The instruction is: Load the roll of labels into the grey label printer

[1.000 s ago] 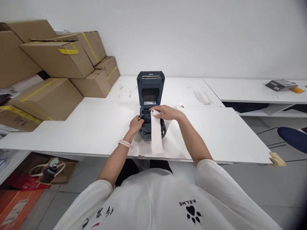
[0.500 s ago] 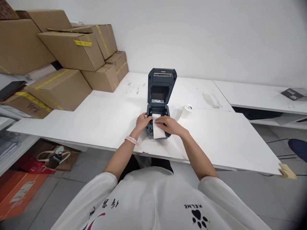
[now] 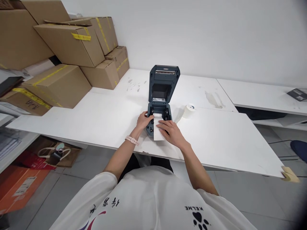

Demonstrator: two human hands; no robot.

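Observation:
A dark blue-grey label printer point(image 3: 164, 80) stands on the white table with its lid raised. From inside it, a strip of white label paper point(image 3: 158, 134) runs forward over the front edge. My left hand point(image 3: 143, 120) grips the printer's left wall, thumb laid over the inside next to the strip. The fingers of my right hand point(image 3: 170, 130) are stretched out and rest on the strip's right part, covering some of it. Just right of the printer, a roll of white labels point(image 3: 189, 111) stands on the table, its loose end trailing left.
Cardboard boxes point(image 3: 62, 86) with yellow tape are piled at the left of the white table point(image 3: 216, 137). A small dark box point(image 3: 297, 95) lies on the far right surface. Below at the left are a paper bag point(image 3: 72, 156) and an orange box point(image 3: 21, 188).
The label strip now sticks out further past the printer's front edge. My right hand has moved slightly toward me along it, while my left stays at the printer's left side. The view has shifted slightly.

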